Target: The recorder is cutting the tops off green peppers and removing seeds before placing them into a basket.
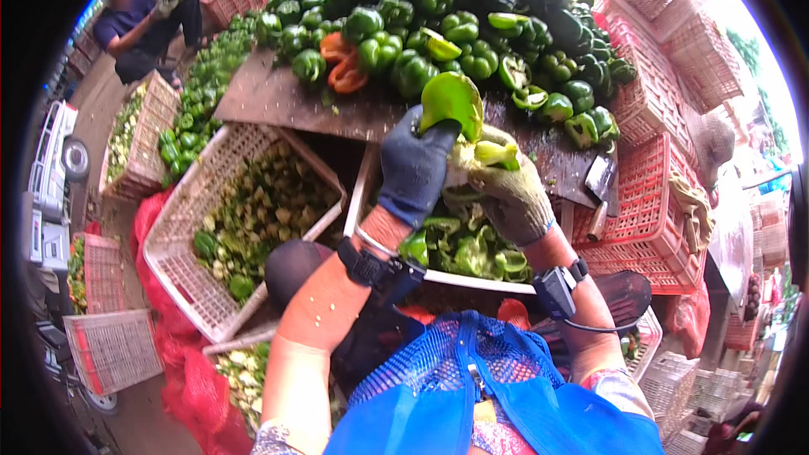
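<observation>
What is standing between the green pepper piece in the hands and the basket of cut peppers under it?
Nothing visible. The left hand and right hand hold the green pepper piece directly above the white basket of cut peppers. Only the hands themselves are between the two.

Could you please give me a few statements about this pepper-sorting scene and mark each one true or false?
1. The left hand wears a dark glove and holds a green pepper piece. True.
2. The right hand is bare. False: it wears a light knit glove.
3. The pile of peppers lies on a board ahead of the hands. True.
4. The pile is all green. False: an orange-red pepper lies in it.
5. The white crate at lower left holds whole red peppers. False: it holds pale green scraps.
</observation>
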The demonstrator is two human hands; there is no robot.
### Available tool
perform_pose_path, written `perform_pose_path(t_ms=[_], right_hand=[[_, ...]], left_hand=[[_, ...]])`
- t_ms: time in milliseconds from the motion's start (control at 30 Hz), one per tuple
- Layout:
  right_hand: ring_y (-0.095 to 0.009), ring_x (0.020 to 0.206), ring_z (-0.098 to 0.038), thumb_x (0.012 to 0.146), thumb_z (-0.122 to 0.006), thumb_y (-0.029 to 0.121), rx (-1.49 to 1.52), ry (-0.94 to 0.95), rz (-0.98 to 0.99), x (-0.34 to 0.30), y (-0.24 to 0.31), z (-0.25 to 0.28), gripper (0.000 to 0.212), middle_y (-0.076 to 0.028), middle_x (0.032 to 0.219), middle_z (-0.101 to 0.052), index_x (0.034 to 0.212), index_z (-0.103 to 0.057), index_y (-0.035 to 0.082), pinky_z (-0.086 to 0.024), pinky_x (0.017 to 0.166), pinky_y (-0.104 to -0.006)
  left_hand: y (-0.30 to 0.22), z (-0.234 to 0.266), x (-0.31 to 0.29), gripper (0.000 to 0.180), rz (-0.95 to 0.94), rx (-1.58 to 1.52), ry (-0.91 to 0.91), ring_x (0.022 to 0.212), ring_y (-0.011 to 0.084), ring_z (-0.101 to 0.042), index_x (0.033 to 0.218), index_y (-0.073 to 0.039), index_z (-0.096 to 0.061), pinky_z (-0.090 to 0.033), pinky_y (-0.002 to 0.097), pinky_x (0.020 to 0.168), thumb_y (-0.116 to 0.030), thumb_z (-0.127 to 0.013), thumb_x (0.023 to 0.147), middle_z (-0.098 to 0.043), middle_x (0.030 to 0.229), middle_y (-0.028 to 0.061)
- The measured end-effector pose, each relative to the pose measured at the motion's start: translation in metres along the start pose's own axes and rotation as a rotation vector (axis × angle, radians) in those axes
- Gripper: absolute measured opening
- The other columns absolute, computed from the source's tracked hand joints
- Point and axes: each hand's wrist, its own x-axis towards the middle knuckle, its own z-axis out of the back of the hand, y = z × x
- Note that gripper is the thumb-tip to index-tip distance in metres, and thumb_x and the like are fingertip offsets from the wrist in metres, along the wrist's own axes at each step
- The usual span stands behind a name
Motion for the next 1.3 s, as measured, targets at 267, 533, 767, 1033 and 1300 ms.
perform_pose_path(t_ms=[267, 533, 767, 1033, 1300], right_hand=[[-0.036, 0.103, -0.066, 0.075, -0.067, 0.0, -0.208, 0.033, 0.05, -0.012, 0.006, -0.002, 0.03, -0.02, 0.114, -0.065, 0.104, -0.067, 0.007, -0.053, 0.09, -0.0446], [-0.014, 0.097, -0.067, 0.08, -0.073, 0.005, -0.236, 0.118, -0.522, -0.052, -0.003, 0.012, 0.052, -0.011, 0.11, -0.07, 0.131, -0.059, 0.001, -0.056, 0.079, -0.0311], [-0.016, 0.092, -0.065, 0.086, -0.068, 0.017, 0.741, -0.122, -0.662, -0.006, 0.027, -0.006, 0.04, -0.005, 0.105, -0.066, 0.123, -0.061, 0.003, -0.055, 0.076, -0.0297], [-0.016, 0.1, -0.067, 0.087, -0.07, 0.016, 0.957, -0.244, -0.937, -0.026, 0.017, -0.016, 0.046, -0.005, 0.116, -0.065, 0.13, -0.058, 0.005, -0.056, 0.083, -0.0324], [-0.014, 0.078, -0.066, 0.086, -0.068, 0.009, 1.035, -0.4, -1.064, -0.006, 0.039, -0.025, 0.033, -0.004, 0.095, -0.066, 0.117, -0.06, 0.004, -0.054, 0.064, -0.0287]], left_hand=[[0.006, 0.03, 0.014, 0.017, -0.257, 0.298, 0.257, 0.086, 0.0183, -0.072, 0.101, -0.003, -0.072, -0.056, 0.0312, 0.077, -0.006, -0.062, 0.088, -0.075, 0.095, 0.0099], [-0.013, 0.026, 0.031, 0.017, 0.045, -0.214, -0.239, 0.076, 0.0144, -0.068, 0.101, -0.001, -0.069, -0.053, 0.0315, 0.068, -0.007, -0.069, 0.085, -0.073, 0.089, 0.0092], [-0.034, 0.01, -0.018, 0.041, -0.565, 0.652, 0.213, 0.092, 0.0337, -0.07, 0.118, -0.002, -0.066, -0.055, 0.0383, 0.081, -0.011, -0.077, 0.079, -0.071, 0.102, 0.018], [-0.022, 0.001, -0.042, 0.059, -0.452, 0.511, 0.291, 0.102, 0.0381, -0.065, 0.133, -0.001, -0.055, -0.052, 0.0429, 0.088, -0.018, -0.076, 0.081, -0.065, 0.113, 0.0214], [-0.014, 0.002, -0.025, 0.034, -0.447, 0.462, 0.042, 0.078, 0.035, -0.069, 0.113, 0.0, -0.067, -0.054, 0.0407, 0.071, -0.012, -0.071, 0.082, -0.071, 0.087, 0.0197]])
